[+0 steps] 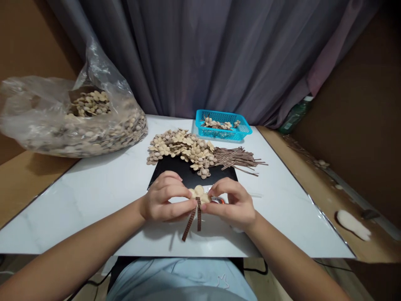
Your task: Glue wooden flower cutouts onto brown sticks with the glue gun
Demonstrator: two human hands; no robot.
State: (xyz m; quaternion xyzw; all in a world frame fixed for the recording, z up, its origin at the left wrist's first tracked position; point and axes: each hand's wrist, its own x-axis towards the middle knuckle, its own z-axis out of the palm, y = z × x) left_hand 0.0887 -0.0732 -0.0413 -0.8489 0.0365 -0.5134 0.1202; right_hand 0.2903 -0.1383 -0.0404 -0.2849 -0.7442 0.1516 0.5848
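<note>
Between my two hands, above the front of the white table, is a cream fabric flower. Two tails of brown checked ribbon hang down from its middle. My left hand pinches the flower's left side, thumb and forefinger closed at its edge and by the ribbon. On the other side my right hand pinches the right petals. An orange-handled tool shows partly behind my right fingers. Beyond my hands, a heap of cream and grey-beige flowers lies over a black mat.
Brown ribbon strips lie right of the heap. A blue basket behind holds flowers and ribbon. At the left is a large clear bag of flowers. A green bottle and a white furry piece are at the right.
</note>
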